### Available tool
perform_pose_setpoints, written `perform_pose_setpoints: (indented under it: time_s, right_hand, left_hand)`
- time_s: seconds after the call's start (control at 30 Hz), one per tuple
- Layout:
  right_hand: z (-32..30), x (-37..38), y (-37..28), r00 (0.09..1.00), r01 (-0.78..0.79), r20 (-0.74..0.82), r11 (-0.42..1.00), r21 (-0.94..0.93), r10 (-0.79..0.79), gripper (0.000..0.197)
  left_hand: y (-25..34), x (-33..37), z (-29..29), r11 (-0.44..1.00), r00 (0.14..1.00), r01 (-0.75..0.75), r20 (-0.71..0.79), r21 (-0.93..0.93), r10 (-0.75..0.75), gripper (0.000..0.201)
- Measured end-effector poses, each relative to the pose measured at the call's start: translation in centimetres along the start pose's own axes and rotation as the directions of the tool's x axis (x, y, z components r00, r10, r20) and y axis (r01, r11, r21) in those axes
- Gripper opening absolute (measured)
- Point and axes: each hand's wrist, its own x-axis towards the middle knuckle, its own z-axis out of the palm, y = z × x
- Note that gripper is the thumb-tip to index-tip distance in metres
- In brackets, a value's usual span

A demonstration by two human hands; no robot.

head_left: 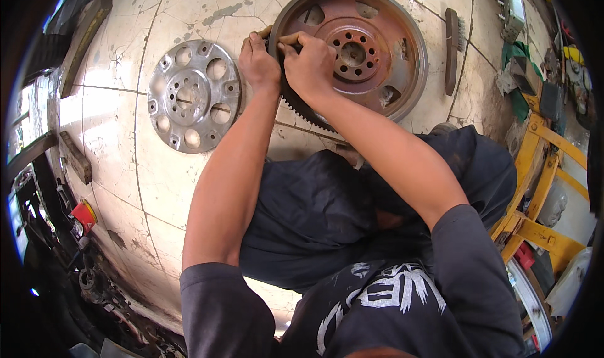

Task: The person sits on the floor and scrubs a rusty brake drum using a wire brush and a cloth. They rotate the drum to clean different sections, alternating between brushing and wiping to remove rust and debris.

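A large flywheel, reddish-brown on its face with a grey rim and a toothed edge, rests on the tiled floor in front of me. My left hand is closed at its left edge, fingers curled against the outside of the rim. Just beside it, my right hand lies over the flywheel's left side, thumb and forefinger pinched together at the rim. Whatever may be between those fingertips is too small to make out. To the left of both hands lies a silver round metal plate with several large holes.
A wire brush with a wooden handle lies right of the flywheel. Wooden pieces sit on the left. Yellow metal framing stands at the right, and dark machine parts crowd the lower left. My bent legs are close below the flywheel.
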Motion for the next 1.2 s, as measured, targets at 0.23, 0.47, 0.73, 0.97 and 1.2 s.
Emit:
perform_pose_setpoints:
  time_s: [0.23, 0.47, 0.73, 0.97, 1.2]
  right_hand:
    - [-1.2, -3.7, 2.4, 0.986, 0.096, 0.129, 0.994, 0.055, -0.103, 0.017]
    - [0.3, -2.3, 1.7, 0.999, 0.044, -0.025, 0.997, 0.06, -0.043, 0.016]
    - [0.8, 0.5, 0.9, 0.995, 0.023, -0.095, 0.996, 0.086, -0.015, 0.012]
    - [-1.1, -5.0, 2.3, 0.996, 0.054, 0.066, 0.99, 0.128, -0.063, 0.012]
    - [0.5, -1.6, 1.4, 0.993, 0.111, -0.044, 0.991, 0.08, -0.108, 0.011]
  left_hand:
    - [0.1, -0.2, -0.1, 0.998, 0.999, 0.037, -0.015, -0.055, -0.038, 0.048]
    - [-0.8, 0.2, -0.8, 0.991, 0.996, 0.085, 0.042, -0.1, -0.081, 0.048]
    - [0.1, 0.2, -0.1, 0.994, 0.998, 0.025, 0.067, -0.104, -0.018, 0.049]
    - [-1.1, 0.7, -1.2, 0.993, 0.998, 0.062, 0.014, -0.104, -0.061, 0.049]
    - [-0.1, 0.4, -0.5, 1.0, 0.999, 0.004, 0.053, -0.03, -0.003, 0.049]
